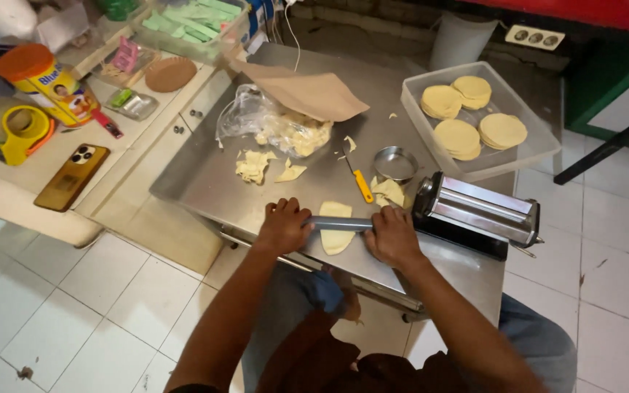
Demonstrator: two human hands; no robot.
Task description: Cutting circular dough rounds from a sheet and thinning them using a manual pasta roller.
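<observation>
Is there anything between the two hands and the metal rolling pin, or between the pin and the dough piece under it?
Nothing visible. Left hand and right hand grip the rolling pin directly, and it lies straight across the dough piece.

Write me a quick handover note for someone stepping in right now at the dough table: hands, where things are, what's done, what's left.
Left hand and right hand each grip an end of the metal rolling pin, which lies across an oval dough piece on the steel table.
Beside the right hand: pasta roller machine, round metal cutter, yellow-handled knife.
Done: four stacks of cut dough rounds sit in the clear plastic tray.
Left: the piece under the pin is not yet cut; dough scraps and a bag of dough lie on the table.
</observation>
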